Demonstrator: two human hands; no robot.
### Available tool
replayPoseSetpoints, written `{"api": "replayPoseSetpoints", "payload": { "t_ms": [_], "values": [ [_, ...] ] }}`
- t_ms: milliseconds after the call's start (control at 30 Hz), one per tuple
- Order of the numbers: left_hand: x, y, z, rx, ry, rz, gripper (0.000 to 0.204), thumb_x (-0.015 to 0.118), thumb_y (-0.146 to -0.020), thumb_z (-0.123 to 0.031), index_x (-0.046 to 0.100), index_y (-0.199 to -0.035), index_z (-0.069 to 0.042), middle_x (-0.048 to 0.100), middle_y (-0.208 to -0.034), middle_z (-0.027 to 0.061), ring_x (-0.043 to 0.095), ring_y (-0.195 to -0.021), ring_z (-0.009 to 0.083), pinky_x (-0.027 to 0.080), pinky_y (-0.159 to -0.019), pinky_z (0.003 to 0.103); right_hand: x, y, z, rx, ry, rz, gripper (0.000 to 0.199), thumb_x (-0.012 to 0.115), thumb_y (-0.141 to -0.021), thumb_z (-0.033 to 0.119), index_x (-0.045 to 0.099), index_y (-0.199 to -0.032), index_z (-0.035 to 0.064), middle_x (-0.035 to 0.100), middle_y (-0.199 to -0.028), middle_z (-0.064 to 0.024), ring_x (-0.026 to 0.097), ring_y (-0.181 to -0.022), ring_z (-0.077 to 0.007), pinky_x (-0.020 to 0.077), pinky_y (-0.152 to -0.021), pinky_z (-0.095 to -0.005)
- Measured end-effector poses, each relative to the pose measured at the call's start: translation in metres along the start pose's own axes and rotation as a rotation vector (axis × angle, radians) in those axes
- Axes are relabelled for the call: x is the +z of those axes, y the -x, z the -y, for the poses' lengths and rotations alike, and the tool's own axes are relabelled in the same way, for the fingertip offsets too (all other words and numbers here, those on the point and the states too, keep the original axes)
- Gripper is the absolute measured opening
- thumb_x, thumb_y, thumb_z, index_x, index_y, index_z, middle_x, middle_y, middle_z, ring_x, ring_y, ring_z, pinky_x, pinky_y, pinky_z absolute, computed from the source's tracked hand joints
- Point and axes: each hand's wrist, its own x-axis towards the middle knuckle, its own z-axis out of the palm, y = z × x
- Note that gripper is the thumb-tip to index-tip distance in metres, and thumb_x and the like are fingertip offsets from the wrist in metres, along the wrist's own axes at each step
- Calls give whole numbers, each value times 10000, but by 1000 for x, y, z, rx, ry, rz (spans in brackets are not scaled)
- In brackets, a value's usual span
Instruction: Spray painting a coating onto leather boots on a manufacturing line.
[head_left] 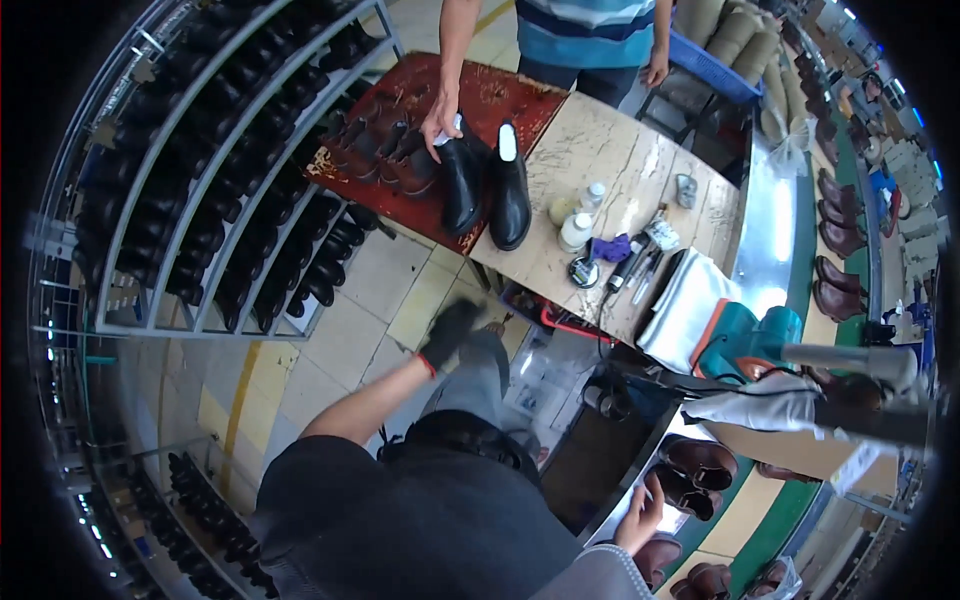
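My left hand (450, 335) wears a dark glove with a red cuff. It hangs beside my grey trouser leg, over the tiled floor. Motion smears its fingers, so I cannot make out anything in them. My right hand does not show. At lower right, another person's bare hand (638, 515), below it a grey sleeve with dotted trim, reaches to dark brown shoes (695, 475). Across the table, a person in a striped shirt has a hand (441, 122) at the top of a black ankle boot (461, 190). A second black boot (510, 195) stands beside it, with white stuffing inside.
Shoe racks (220, 200) fill the left side. Bottles (576, 231), a purple cloth (612, 248) and tools lie on the pale table (550, 262). Brown shoe pieces (385, 150) cover part of the red tabletop. A teal machine (745, 335) stands right, near the green conveyor (745, 530).
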Motion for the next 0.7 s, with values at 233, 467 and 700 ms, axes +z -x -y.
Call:
{"api": "replayPoseSetpoints", "payload": {
  "t_ms": [233, 467, 700],
  "values": [
    [-63, -210, 94, -298, 317, -28, 912, 799, -654, -448, 385, -1301, 44, 510, -1263, 208, 500, -1157, 329, 407, -955, 374, 135, -26, 123, -20, 111, 298, 357, 612, -881, 83, 537, -1223, 16, 604, -1057, -100, 619, -903, -167, 490, -765, -277],
    [-14, -246, 112, -414, 418, 118, 910, 817, -615, -433, 434, -1294, 35, 541, -1237, 164, 516, -1154, 265, 400, -974, 342, 166, -38, 147, -5, 270, 323, 359, 620, -878, 84, 540, -1222, 22, 602, -1037, -103, 619, -883, -174, 505, -756, -288],
    [-50, -250, 86, -227, 871, 324, 399, 677, -813, -267, 633, -1109, -3, 620, -1030, 32, 550, -946, 127, 451, -855, 301, 191, -73, 167, -155, 266, 374, 369, 630, -863, 71, 536, -1210, -11, 592, -1028, -114, 635, -891, -185, 500, -783, -277]
  ]
}}
